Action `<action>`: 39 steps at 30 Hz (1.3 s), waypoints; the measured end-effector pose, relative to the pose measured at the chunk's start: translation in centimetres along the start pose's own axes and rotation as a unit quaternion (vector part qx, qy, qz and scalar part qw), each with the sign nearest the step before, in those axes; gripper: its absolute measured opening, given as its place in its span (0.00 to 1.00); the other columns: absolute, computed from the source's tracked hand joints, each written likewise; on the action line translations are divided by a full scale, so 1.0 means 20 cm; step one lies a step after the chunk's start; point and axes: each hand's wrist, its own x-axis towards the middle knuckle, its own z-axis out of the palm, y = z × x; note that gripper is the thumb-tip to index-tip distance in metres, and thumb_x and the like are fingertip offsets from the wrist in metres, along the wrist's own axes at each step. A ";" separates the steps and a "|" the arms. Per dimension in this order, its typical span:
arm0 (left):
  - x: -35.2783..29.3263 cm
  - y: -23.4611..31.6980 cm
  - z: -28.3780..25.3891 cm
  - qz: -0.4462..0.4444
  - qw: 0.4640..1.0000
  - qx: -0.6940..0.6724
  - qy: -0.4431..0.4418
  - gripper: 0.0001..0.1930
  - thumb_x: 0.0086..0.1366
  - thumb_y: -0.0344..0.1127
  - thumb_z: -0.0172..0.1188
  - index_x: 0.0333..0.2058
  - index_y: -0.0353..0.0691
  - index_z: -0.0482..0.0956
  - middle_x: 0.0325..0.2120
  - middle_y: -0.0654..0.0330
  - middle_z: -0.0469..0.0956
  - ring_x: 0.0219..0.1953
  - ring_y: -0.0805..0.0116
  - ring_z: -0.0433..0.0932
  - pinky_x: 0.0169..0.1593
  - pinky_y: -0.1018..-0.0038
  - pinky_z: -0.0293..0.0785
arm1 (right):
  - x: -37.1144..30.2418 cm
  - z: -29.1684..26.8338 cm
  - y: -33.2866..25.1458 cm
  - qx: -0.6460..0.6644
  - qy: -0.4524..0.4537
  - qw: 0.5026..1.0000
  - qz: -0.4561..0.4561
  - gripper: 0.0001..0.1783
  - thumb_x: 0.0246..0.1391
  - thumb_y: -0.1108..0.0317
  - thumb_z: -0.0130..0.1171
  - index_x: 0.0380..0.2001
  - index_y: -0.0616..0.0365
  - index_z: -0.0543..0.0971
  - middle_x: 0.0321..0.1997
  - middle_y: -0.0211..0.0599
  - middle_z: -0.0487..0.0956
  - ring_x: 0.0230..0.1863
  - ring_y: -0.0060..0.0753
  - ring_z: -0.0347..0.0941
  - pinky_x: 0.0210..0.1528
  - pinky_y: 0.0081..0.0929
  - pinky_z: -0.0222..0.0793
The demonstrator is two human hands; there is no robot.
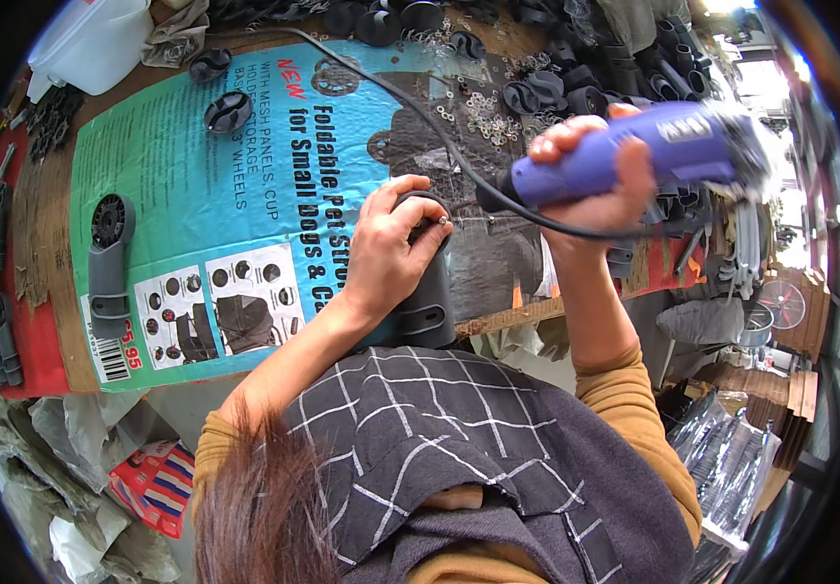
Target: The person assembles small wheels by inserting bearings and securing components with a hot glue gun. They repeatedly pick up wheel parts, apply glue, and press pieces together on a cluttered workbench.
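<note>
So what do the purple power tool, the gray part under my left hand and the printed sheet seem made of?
Purple power tool: probably hard plastic; it looks smooth, faintly shiny. Gray part: likely molded plastic, matte, with rounded edges and a slot. Printed sheet: perhaps coated cardboard; it lies flat with slight sheen.

Left hand: curled over top of dark grey plastic part; small metal piece at fingertips.
Right hand: wrapped around purple power tool, far end blurred.
Cable: dark, arcs over printed sheet.
Sheet: blue-green; bears second grey part, left side, and two round black pieces.
Metal rings: loose, scattered beside black parts.
</note>
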 end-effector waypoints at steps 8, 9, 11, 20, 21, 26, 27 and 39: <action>0.00 0.00 0.00 -0.018 1.000 -0.018 0.000 0.08 0.54 0.33 0.68 0.32 0.40 0.81 0.48 0.53 0.74 0.49 0.51 0.72 0.52 0.62 0.70 | -0.07 0.06 -0.05 -0.008 -0.027 1.000 0.013 0.30 0.52 0.45 0.60 0.50 0.50 0.63 0.28 0.40 0.75 0.27 0.37 0.72 0.34 0.38 0.72; 0.00 0.00 0.00 -0.014 1.000 -0.014 0.001 0.08 0.54 0.33 0.68 0.32 0.40 0.81 0.48 0.53 0.74 0.49 0.51 0.72 0.52 0.62 0.70 | -0.07 0.06 -0.05 -0.014 -0.025 1.000 0.011 0.30 0.52 0.43 0.59 0.50 0.50 0.65 0.29 0.40 0.75 0.27 0.36 0.72 0.35 0.37 0.70; 0.00 0.00 0.00 -0.011 1.000 -0.012 0.001 0.08 0.54 0.33 0.69 0.32 0.40 0.81 0.48 0.53 0.73 0.49 0.52 0.72 0.52 0.62 0.70 | -0.07 0.05 -0.05 -0.011 -0.029 0.999 0.011 0.31 0.53 0.41 0.57 0.50 0.50 0.67 0.29 0.40 0.76 0.27 0.36 0.72 0.36 0.36 0.69; 0.00 0.00 0.00 -0.008 0.999 -0.044 0.006 0.11 0.51 0.28 0.71 0.32 0.37 0.77 0.49 0.50 0.65 0.47 0.56 0.72 0.47 0.66 0.73 | -0.14 0.08 -0.05 -0.050 -0.144 0.987 -0.049 0.33 0.54 0.39 0.55 0.53 0.50 0.64 0.31 0.40 0.75 0.30 0.35 0.72 0.37 0.36 0.70; 0.00 0.00 0.00 -0.024 0.998 -0.059 0.007 0.11 0.51 0.28 0.71 0.32 0.37 0.77 0.49 0.50 0.65 0.46 0.56 0.72 0.46 0.67 0.73 | -0.15 0.09 -0.05 -0.058 -0.149 0.986 -0.050 0.36 0.52 0.37 0.56 0.54 0.50 0.63 0.30 0.40 0.75 0.30 0.35 0.72 0.36 0.36 0.71; 0.00 -0.01 0.00 -0.058 0.996 -0.062 0.006 0.13 0.47 0.27 0.70 0.31 0.37 0.75 0.48 0.52 0.64 0.49 0.55 0.67 0.50 0.64 0.69 | -0.18 0.12 -0.04 -0.133 -0.160 0.978 -0.024 0.40 0.49 0.35 0.58 0.54 0.51 0.63 0.30 0.41 0.74 0.30 0.35 0.73 0.35 0.37 0.73; 0.00 -0.01 0.00 -0.059 0.996 -0.061 0.006 0.13 0.47 0.27 0.69 0.31 0.37 0.75 0.48 0.52 0.64 0.49 0.55 0.66 0.51 0.63 0.69 | -0.17 0.13 -0.03 -0.114 -0.157 0.981 -0.026 0.40 0.49 0.35 0.58 0.54 0.51 0.62 0.30 0.41 0.74 0.30 0.35 0.73 0.35 0.37 0.73; 0.00 -0.01 0.01 -0.057 0.997 -0.055 0.014 0.11 0.46 0.27 0.68 0.28 0.36 0.75 0.47 0.52 0.66 0.48 0.54 0.67 0.51 0.62 0.68 | -0.19 0.14 -0.03 -0.165 -0.162 0.973 -0.023 0.41 0.50 0.36 0.57 0.55 0.53 0.60 0.28 0.43 0.74 0.28 0.38 0.73 0.35 0.39 0.73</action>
